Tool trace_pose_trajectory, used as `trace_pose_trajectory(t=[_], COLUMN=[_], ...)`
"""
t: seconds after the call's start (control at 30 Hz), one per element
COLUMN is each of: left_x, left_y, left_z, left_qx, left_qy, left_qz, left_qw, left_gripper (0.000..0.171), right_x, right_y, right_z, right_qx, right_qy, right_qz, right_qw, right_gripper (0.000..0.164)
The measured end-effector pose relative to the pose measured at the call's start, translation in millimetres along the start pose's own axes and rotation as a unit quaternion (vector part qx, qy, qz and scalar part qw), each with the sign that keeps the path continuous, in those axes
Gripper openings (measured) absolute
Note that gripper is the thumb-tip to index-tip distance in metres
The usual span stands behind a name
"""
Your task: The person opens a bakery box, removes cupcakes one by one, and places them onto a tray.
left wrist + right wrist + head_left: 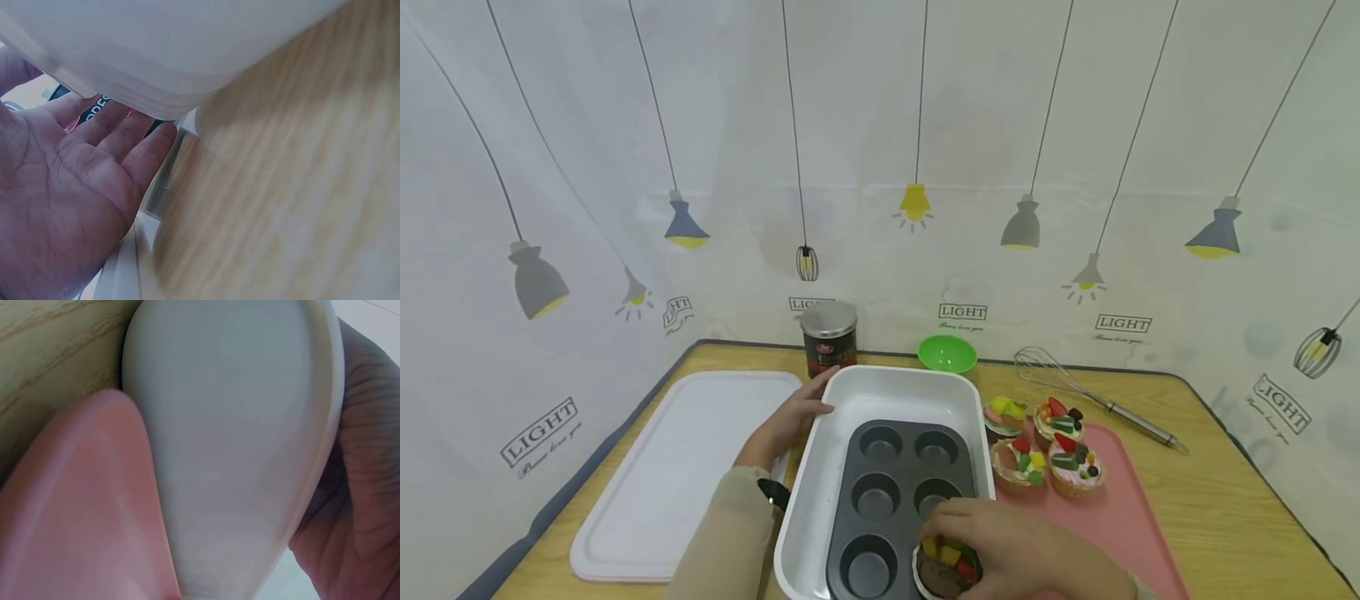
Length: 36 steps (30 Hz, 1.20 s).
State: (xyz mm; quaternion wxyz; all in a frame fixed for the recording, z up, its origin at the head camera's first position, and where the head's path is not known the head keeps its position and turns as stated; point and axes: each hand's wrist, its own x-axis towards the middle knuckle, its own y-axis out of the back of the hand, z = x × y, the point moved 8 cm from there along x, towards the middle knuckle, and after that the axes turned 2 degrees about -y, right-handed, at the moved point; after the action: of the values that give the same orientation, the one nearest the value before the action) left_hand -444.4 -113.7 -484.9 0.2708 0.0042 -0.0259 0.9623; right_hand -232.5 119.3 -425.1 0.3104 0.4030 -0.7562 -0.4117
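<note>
My right hand (1018,546) grips a chocolate cupcake (942,577) with yellow and red fruit pieces on top, at the front right cup of a dark muffin tin (905,475). The tin's other cups show bare. It lies inside a deep white rectangular tray (808,475). At the tray's left side, my left hand (786,425) touches the rim; the left wrist view has its palm facing up and its fingers stretched straight along the outer wall. The right wrist view shows only the tray's outside and part of the right hand (369,456), with the cupcake hidden.
Several fruit-topped cupcakes (1018,467) stand on and beside a pink board (1123,508) at right. Behind lie a whisk (1097,400), a green bowl (947,354) and a dark can (830,342) with a silver lid. A white board (677,475) lies at left.
</note>
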Motion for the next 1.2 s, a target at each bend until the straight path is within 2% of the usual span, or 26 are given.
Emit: trace_pose_trajectory(t=[0.17, 0.4, 0.6, 0.7, 0.87, 1.07, 1.2], left_x=[-0.7, -0.1, -0.4, -0.5, 0.1, 0.2, -0.2], left_y=[2.5, -0.6, 0.0, 1.3, 1.2, -2.3, -2.0], left_z=[-1.5, 0.6, 1.6, 1.7, 0.7, 1.7, 0.6], left_qx=[0.01, -0.004, 0.004, 0.012, -0.003, -0.023, -0.007], left_qy=[0.004, -0.005, 0.005, 0.006, 0.003, -0.004, 0.0], left_qz=[0.011, -0.005, 0.005, 0.009, 0.001, -0.013, -0.007], left_qw=[0.9999, 1.0, 1.0, 0.9999, 1.0, 0.9997, 1.0], left_gripper=[0.081, 0.082, 0.082, 0.083, 0.084, 0.083, 0.081], right_x=[0.6, 0.4, 1.3, 1.4, 1.2, 0.7, -0.9], right_y=[-1.0, -1.9, -1.1, 0.3, 1.2, 2.4, 6.8], right_z=[0.5, 0.9, 1.5, 2.8, 5.5, 4.2, -0.1], right_qx=[0.0, -0.003, -0.011, 0.006, 0.049, 0.071, 0.078], right_qy=[-0.001, -0.006, -0.016, -0.026, -0.038, -0.007, 0.019], right_qz=[-0.003, -0.007, -0.01, -0.003, 0.0, 0.008, 0.021], right_qw=[1.0, 1.0, 1.0, 1.0, 0.998, 0.997, 0.997], right_gripper=[0.054, 0.054, 0.052, 0.049, 0.048, 0.048, 0.048])
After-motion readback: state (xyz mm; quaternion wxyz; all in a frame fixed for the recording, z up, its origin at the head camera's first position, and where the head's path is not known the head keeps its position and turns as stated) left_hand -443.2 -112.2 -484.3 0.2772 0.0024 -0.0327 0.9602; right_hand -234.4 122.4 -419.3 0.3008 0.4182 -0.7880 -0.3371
